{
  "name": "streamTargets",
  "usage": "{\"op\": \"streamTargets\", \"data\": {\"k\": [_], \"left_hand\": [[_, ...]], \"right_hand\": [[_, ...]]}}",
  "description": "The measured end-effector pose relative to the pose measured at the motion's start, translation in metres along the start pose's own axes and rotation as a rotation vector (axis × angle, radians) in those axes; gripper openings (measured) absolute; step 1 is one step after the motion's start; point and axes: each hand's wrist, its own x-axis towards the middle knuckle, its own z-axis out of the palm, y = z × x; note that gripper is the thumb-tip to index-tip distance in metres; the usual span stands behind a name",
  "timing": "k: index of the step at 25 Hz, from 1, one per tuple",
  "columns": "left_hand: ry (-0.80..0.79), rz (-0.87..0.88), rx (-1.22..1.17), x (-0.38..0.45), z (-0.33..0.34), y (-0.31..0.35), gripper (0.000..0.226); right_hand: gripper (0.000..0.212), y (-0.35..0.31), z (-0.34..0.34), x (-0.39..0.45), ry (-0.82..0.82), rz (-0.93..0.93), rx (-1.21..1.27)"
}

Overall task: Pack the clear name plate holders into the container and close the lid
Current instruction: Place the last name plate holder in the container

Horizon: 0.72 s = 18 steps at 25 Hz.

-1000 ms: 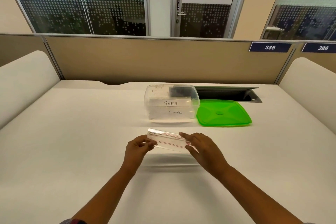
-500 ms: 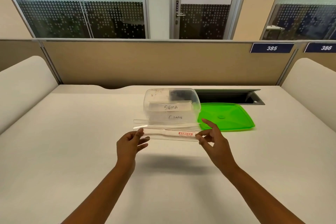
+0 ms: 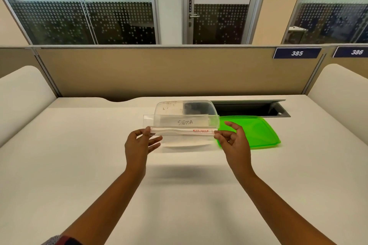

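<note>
Nearest you, your left hand (image 3: 139, 145) pinches the left end of the holder (image 3: 180, 131) between thumb and fingers, and your right hand (image 3: 233, 141) pinches the right end the same way, so both are clamped on it and well apart from each other. The holder hangs level above the desk (image 3: 79, 165), just in front of the container (image 3: 185, 117), its clear upright face overlapping the container's front wall in view. Behind that, the container stands open, with a white card reading SIGMA showing through the wall. The lid (image 3: 256, 133) lies flat on the desk just right of the container, partly behind your right hand.

To do this step well, I'd keep the holder level and lined up with the container's long side, lift it clear of the near rim, then lower it straight in. The holder looks about as long as the opening, so a skewed end could catch on the rim. Grip by the ends only, lightly; clear plastic is slippery and smudges.

Compared with half a second ago, the holder has risen and moved closer to the container, and now covers the lower writing on the wall
</note>
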Motion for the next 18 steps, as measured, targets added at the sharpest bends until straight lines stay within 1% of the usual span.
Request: {"op": "streamTargets", "data": {"k": [3, 4, 6, 8, 10, 13, 16, 18], "left_hand": [[0.005, 0.054, 0.033, 0.014, 0.007, 0.005, 0.011], [-0.004, 0.062, 0.041, 0.018, 0.010, 0.006, 0.013], [-0.046, 0.051, 0.048, 0.027, 0.019, 0.009, 0.024], [-0.097, 0.023, 0.071, 0.035, 0.027, 0.011, 0.036], [-0.134, 0.010, 0.125, 0.044, 0.031, 0.013, 0.043], [-0.156, 0.000, 0.220, 0.055, 0.029, 0.013, 0.043], [-0.133, 0.074, 0.348, 0.064, 0.030, 0.014, 0.028], [-0.151, 0.109, 0.393, 0.069, 0.032, 0.014, 0.024]], "right_hand": [[0.027, -0.002, 0.010, 0.016, 0.057, 0.055, 0.094], [0.024, -0.002, 0.015, 0.023, 0.081, 0.076, 0.122], [0.021, -0.003, 0.026, 0.037, 0.134, 0.127, 0.163], [0.022, -0.002, 0.035, 0.051, 0.181, 0.155, 0.162], [0.022, 0.000, 0.040, 0.065, 0.206, 0.146, 0.126], [0.023, 0.005, 0.038, 0.083, 0.174, 0.142, 0.009], [0.037, 0.006, 0.034, 0.097, 0.110, 0.167, -0.069], [0.042, 0.008, 0.034, 0.101, 0.082, 0.171, -0.124]]}}
